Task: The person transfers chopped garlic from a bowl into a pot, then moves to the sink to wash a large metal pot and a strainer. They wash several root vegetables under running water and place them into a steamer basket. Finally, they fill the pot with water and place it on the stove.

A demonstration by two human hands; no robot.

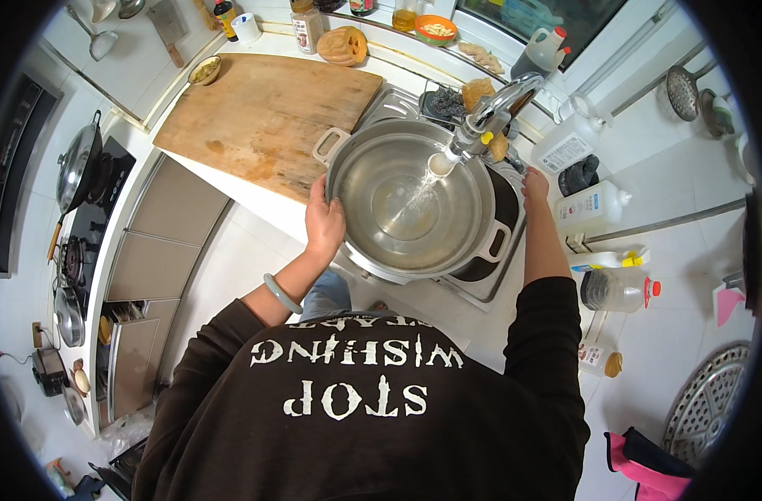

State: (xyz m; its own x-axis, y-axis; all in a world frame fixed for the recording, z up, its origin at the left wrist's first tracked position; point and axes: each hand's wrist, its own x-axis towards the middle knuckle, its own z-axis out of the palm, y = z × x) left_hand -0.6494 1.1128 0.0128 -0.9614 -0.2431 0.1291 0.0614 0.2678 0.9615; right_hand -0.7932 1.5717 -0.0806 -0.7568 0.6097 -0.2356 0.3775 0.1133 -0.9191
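Note:
A wide metal pot (356,213) with two loop handles sits over the sink (497,275) in front of me. Water runs into it from the faucet (443,160), and its bottom shows through the water. My left hand (326,219) grips the pot's left rim, thumb near the edge. To the right of the pot, my right hand (534,186) is at the sink's back right edge, by a dark object beside the faucet; its fingers look bent, and whether they hold anything cannot be made out.
A wooden cutting board (262,119) lies left of the pot, with a small bowl (204,70) at its corner. Behind stand a cut pumpkin (342,46) and a jar (306,28). A wire rack with scrubbers (447,103) adjoins the faucet. Plastic bottles (569,143) line the right side.

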